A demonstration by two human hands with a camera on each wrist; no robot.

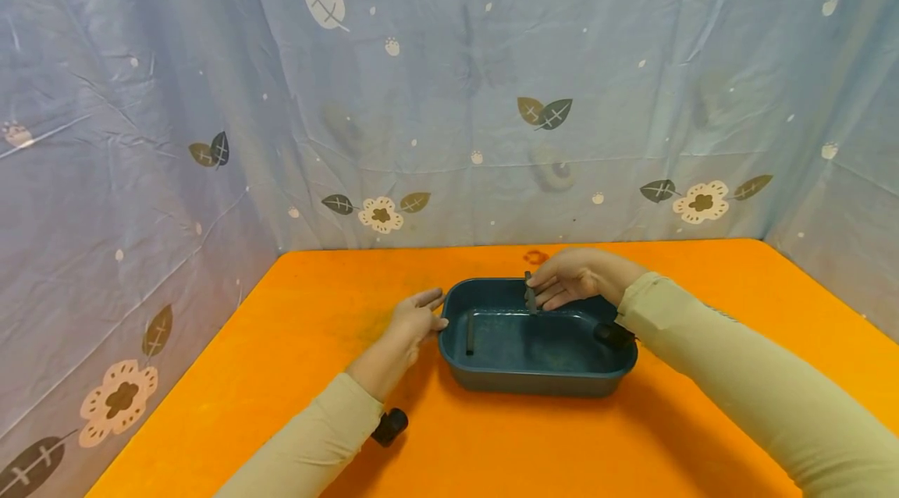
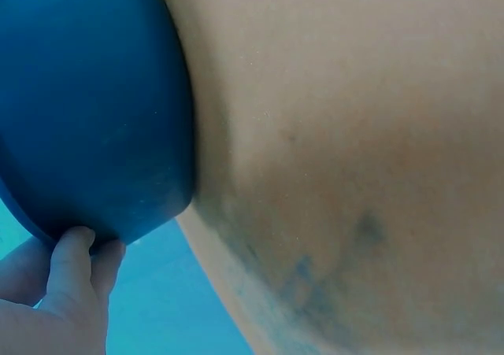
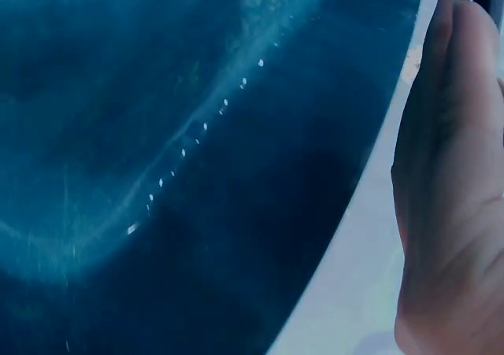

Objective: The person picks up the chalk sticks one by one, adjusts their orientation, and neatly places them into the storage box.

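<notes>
A dark blue-green rectangular basin [image 1: 541,382] with rounded corners stands on the orange table. My left hand [image 1: 414,318] touches its left end, fingers extended at the rim; the left wrist view shows these fingertips against the basin's outer side. Above the basin's far rim, my right hand [image 1: 572,277] pinches a short dark strip [image 1: 530,295] between thumb and fingers, the strip standing nearly upright. A second dark strip [image 1: 470,332] lies inside the basin near its left end. Only the side of the right hand [image 3: 453,182] shows in the right wrist view, beside the basin's rim.
The orange table [image 1: 267,373] surrounds the basin. A patterned blue-grey curtain [image 1: 449,92] hangs behind it and along both sides. Behind the basin, the tabletop has a reddish mark [image 1: 536,257]. Black wrist cameras [image 1: 390,427] hang under the sleeves.
</notes>
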